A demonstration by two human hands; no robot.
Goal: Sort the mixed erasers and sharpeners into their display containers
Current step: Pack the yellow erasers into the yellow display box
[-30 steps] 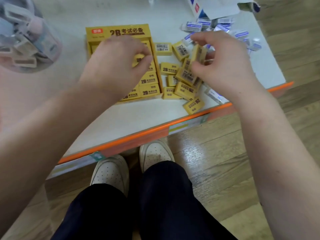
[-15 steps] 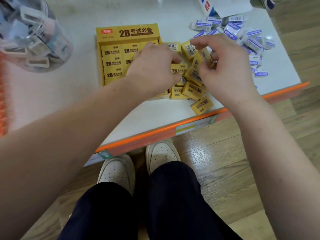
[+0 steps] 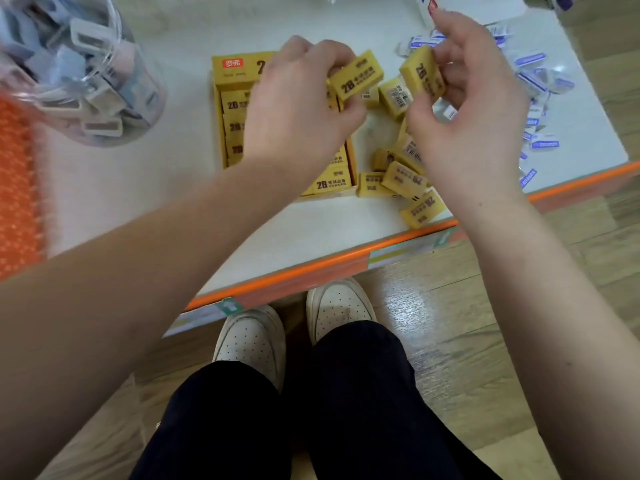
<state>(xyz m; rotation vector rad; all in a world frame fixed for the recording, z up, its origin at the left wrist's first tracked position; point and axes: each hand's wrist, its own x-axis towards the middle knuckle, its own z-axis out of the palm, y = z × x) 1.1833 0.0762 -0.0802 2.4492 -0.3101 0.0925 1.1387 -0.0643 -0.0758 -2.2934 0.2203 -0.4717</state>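
Two hands hover over the white table [image 3: 311, 230], each with a yellow eraser in it. The left hand [image 3: 298, 109] has its fingers curled and pinches a 2B eraser [image 3: 356, 79] between thumb and fingertips, label side up, above the far right corner of the yellow display box [image 3: 235, 69]. The right hand [image 3: 474, 109] is also curled, gripping a second 2B eraser [image 3: 422, 72] tilted on end between thumb and fingers. The two erasers are near each other but apart. Just below the right thumb sits a barcode-side eraser [image 3: 394, 95], and whether that hand holds it as well cannot be told. The display box lies flat on the table with rows of yellow erasers inside, partly hidden by the left hand. Just right of the box, near the orange table edge, lie heaped loose yellow erasers [image 3: 405, 178]. At the far right are scattered small blue-and-white erasers [image 3: 540, 81], and a clear jar of sharpeners [image 3: 90, 95] stands at the far left
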